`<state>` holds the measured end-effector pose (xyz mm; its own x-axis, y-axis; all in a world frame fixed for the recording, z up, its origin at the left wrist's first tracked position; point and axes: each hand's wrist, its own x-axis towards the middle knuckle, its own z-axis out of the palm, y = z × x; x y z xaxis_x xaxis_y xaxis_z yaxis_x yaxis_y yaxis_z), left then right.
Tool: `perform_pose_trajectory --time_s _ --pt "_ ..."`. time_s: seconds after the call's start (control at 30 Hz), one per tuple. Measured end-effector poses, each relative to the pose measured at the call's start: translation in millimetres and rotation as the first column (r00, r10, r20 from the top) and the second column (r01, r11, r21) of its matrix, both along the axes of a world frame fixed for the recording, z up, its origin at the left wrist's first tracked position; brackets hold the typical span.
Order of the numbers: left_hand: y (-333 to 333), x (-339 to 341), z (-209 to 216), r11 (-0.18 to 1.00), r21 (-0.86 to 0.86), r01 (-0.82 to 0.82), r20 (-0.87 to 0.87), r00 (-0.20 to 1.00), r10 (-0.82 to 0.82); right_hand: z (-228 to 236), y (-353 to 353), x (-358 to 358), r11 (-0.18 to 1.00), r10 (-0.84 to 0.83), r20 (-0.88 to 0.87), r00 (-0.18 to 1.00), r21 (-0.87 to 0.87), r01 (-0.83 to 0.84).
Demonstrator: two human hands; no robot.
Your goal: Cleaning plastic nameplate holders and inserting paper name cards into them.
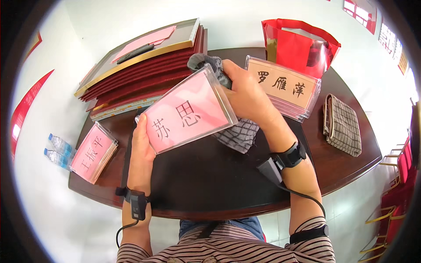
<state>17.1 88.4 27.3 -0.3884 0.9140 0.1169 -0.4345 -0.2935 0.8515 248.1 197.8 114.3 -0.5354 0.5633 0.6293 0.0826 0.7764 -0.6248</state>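
A clear plastic name card holder (186, 116) with a pink card inside is held tilted above the table. My left hand (141, 142) grips its lower left edge, thumb on the front and fingers hidden behind. My right hand (245, 96) is closed around a grey checked cloth (239, 135) at the holder's upper right edge. Part of the cloth bunches up past that edge, and the rest hangs behind and below the holder. Whether the right fingers also touch the holder's back is hidden.
Name card holders are stacked at the left (93, 153) and right (285, 85). Behind stand a pile of dark red folders (144, 74) with a black object (135, 53) on top, and a red bag (280, 44). A folded checked cloth (342, 125) lies right; bottles (59, 151) stand left.
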Motion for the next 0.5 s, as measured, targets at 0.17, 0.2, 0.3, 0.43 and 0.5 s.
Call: perform_pose_trajectory --time_s 0.17,0.2,0.3,0.43,0.5 --pt "-1 0 4 1.0 -0.022 0.002 0.017 1.0 -0.002 -9 1 -8 0.97 -0.174 0.027 0.984 0.175 0.167" --pt "-1 -1 4 1.0 -0.027 0.006 0.011 1.0 -0.006 -11 2 -9 0.971 -0.172 0.031 0.985 0.172 0.164" --pt "-1 0 4 0.999 0.022 -0.049 0.078 0.996 0.048 -20 7 -15 0.979 -0.168 0.01 0.986 0.118 0.165" --pt "0 0 2 0.995 0.031 -0.09 0.101 0.991 0.086 -27 11 -23 0.982 -0.138 -0.159 0.978 -0.148 0.114" --pt "1 2 4 0.994 0.044 -0.097 0.09 0.992 0.093 -27 17 -22 0.988 -0.014 -0.271 0.962 -0.154 -0.029"
